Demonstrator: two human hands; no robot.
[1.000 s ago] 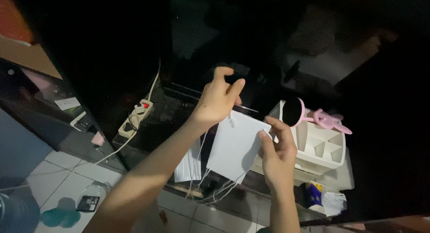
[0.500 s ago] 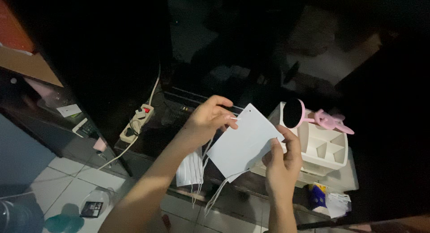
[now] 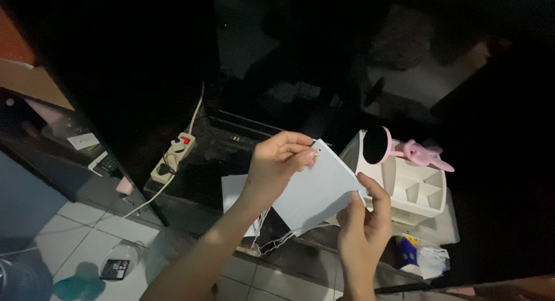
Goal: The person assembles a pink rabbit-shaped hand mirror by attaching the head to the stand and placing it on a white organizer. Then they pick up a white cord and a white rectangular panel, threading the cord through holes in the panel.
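Fingers of the left hand (image 3: 277, 165) and right hand (image 3: 364, 220) pinch opposite corners of a white card (image 3: 315, 188), keeping it taut above the dark surface (image 3: 191, 179).

Both hands, left hand (image 3: 276, 165) and right hand (image 3: 363, 220), pinch a white card (image 3: 315, 188) (strings dangling) beside a white organizer (image 3: 413, 185).

Single head view, looking steeply down, close

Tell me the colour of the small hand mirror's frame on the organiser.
Pink: the hand mirror has a pink rim and handle, seen in the head view.
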